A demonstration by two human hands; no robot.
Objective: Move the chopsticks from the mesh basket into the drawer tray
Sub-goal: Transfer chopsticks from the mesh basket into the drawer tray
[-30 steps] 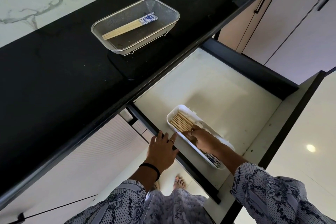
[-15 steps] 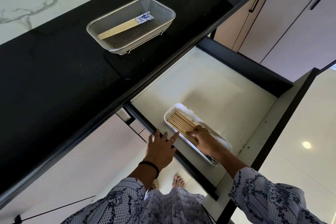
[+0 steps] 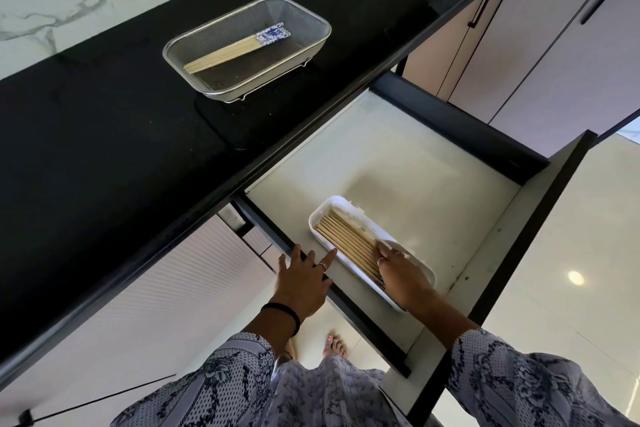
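Right hand (image 3: 398, 269) flat, fingers pressing chopsticks in tray (image 3: 346, 241). Left hand (image 3: 304, 276) spread on drawer edge (image 3: 273, 236). Remaining chopsticks (image 3: 239, 47) in mesh basket (image 3: 311, 45).

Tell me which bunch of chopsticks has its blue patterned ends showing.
The bunch in the mesh basket on the black counter: those chopsticks show blue-and-white ends. In the drawer tray, the chopsticks show mostly plain wood under the right hand.

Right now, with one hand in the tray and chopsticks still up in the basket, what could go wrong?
1. The right hand lies flat on the chopsticks in the white tray; lifting away carelessly could drag some out of line.
2. The left hand rests on the drawer's front edge; if the drawer slides in, fingers could be pinched.
3. Several blue-patterned chopsticks remain in the mesh basket, so the job could be left unfinished.
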